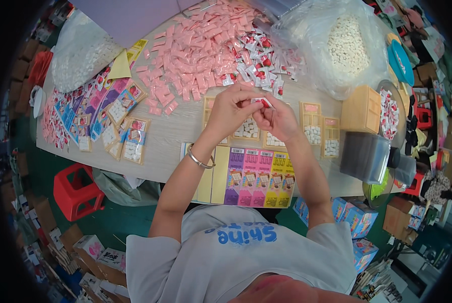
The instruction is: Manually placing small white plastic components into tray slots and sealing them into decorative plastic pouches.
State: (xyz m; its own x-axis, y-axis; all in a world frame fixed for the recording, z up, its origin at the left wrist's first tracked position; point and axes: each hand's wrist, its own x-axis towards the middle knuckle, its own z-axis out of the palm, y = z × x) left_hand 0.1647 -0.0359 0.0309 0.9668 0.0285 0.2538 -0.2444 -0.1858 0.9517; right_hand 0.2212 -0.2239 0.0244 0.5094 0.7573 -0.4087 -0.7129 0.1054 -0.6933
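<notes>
A small white packet with a red strawberry print (262,103) is pinched between my left hand (229,108) and my right hand (280,123), the fingers of both closed on it. Just beneath my hands are shallow tan trays with compartments, among them a tray of white pieces (246,131), partly hidden by my fingers. To the right of my right hand stand a larger tray (311,135) and a smaller tray (331,148), each with white pieces and a pink sachet. Between my forearms lies a sheet of colourful printed cards (258,178).
A heap of pink sachets (190,53) and strawberry-printed packets (261,65) spreads beyond my hands. Clear bags of white pieces (348,48) flank it. Filled, wrapped trays (135,140) lie at left. A stack of trays (361,108) and a dark clear container (365,156) stand right.
</notes>
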